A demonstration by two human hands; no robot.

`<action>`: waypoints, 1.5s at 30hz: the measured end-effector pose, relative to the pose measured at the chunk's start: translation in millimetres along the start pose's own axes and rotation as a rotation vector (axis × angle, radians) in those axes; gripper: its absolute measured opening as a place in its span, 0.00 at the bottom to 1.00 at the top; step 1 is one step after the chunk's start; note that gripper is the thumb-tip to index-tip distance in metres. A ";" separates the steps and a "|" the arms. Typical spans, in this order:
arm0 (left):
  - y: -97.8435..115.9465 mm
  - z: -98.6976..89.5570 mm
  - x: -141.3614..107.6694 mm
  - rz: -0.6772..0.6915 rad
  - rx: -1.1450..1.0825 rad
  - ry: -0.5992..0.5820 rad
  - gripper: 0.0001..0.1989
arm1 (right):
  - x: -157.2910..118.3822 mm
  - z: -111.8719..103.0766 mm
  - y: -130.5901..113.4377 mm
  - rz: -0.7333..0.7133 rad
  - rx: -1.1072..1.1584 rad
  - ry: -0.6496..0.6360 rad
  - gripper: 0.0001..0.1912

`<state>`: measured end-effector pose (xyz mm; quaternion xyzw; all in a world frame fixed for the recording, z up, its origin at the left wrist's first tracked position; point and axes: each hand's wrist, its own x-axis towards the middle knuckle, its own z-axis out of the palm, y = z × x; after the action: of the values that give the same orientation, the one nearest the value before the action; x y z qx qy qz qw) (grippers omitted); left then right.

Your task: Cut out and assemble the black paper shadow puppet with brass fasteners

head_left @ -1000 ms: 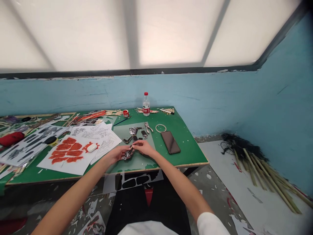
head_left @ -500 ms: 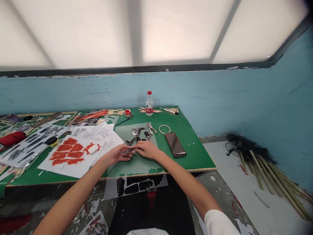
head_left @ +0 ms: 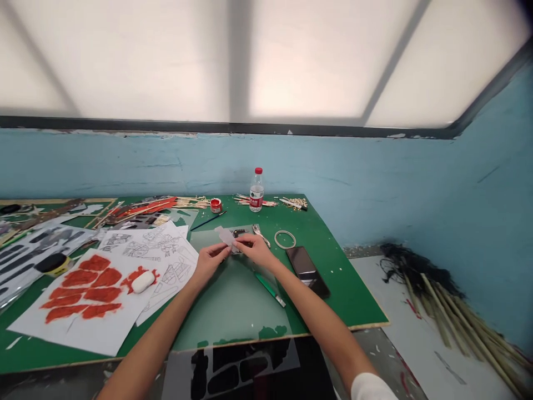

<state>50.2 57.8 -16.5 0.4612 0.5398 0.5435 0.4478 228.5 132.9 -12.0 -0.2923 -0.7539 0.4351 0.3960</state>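
A small, pale, translucent cut-out piece (head_left: pixel 226 235) is raised between my hands above the table. My right hand (head_left: pixel 256 251) pinches its right lower edge between thumb and fingers. My left hand (head_left: pixel 211 261) is closed at its lower left, fingertips against the piece. Behind the hands lie black patterned cut-outs (head_left: pixel 239 233), mostly hidden. Metal hand pliers (head_left: pixel 261 235) rest just beyond my right hand. Under my right forearm is a slim green-handled tool (head_left: pixel 270 289), lying on a translucent sheet (head_left: pixel 225 311) that hangs over the table's front edge.
Right of my hands are a ring-shaped roll (head_left: pixel 285 239) and a phone (head_left: pixel 307 271). A water bottle (head_left: pixel 257 191), red paint jar (head_left: pixel 215 205) and brush (head_left: pixel 208 221) stand or lie farther back. Left are red-painted paper (head_left: pixel 31 328), a white eraser-like block (head_left: pixel 142 282) and a yellow-black container (head_left: pixel 53 264).
My hands have raised and turned the piece, so its pale face shows instead of a dark edge. The green-handled tool has come into view. The whole view has shifted closer to the table.
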 end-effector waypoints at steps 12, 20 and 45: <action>-13.0 13.1 -2.0 0.089 0.061 0.105 0.20 | -11.1 2.1 2.7 0.001 0.056 0.149 0.16; 0.0 11.7 -7.2 0.105 0.130 0.046 0.18 | -14.8 4.8 7.7 -0.005 0.126 0.119 0.15; -16.1 13.2 -10.1 0.620 0.537 0.354 0.10 | -26.3 18.0 0.2 -0.242 -0.205 0.188 0.10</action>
<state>64.8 50.4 -32.9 0.6011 0.5662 0.5632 0.0289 226.8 104.7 -26.8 -0.2778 -0.7835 0.2762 0.4824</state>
